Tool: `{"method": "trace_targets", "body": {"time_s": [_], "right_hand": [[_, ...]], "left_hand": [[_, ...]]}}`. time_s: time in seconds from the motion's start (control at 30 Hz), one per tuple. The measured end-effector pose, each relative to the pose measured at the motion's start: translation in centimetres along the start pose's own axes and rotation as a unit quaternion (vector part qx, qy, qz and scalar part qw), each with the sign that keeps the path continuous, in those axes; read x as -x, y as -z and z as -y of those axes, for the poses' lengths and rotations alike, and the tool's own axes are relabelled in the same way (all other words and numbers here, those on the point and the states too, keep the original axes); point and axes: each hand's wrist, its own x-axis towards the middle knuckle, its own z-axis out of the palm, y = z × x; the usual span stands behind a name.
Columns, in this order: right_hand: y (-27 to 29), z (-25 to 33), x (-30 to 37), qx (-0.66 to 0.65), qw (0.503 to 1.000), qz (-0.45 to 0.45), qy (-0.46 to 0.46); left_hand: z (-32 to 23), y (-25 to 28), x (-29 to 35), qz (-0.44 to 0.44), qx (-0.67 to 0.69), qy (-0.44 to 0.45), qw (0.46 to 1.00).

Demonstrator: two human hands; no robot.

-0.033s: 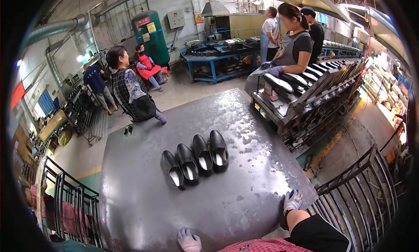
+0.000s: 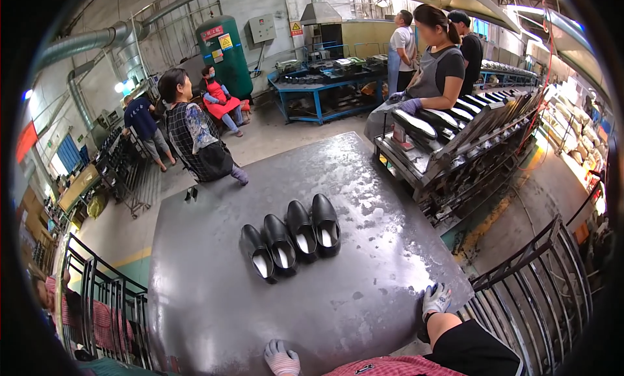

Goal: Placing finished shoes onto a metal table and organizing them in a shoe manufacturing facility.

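Several black slip-on shoes [image 2: 290, 236] with pale insoles stand side by side in a slanting row on the grey metal tabletop [image 2: 214, 298]. Their toes point away from me. My left hand [image 2: 282, 359], in a striped glove with grey fingertips, rests at the table's near edge, holding nothing, fingers laid out flat. Over by the near right corner, my right hand [image 2: 437, 299] lies on the metal in a white and grey glove, fingers stretched forward and nothing held. Both hands are apart from the shoes.
Across the table's far left edge stands a person in a checked apron [image 2: 195, 138]. At the far right, a gloved co-worker [image 2: 439, 70] touches shoes on a rack machine [image 2: 448, 155]. Black metal railings [image 2: 533, 298] flank the right; a rack [image 2: 104, 304] stands left.
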Motion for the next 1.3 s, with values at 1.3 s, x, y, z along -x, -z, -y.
{"method": "trace_targets", "body": {"time_s": [1.3], "right_hand": [[2.1,1.1,0.2,-0.007,0.999,0.032,-0.007]], "left_hand": [[0.2,-0.4,0.1,0.023,-0.001,0.011,1.000]]}}
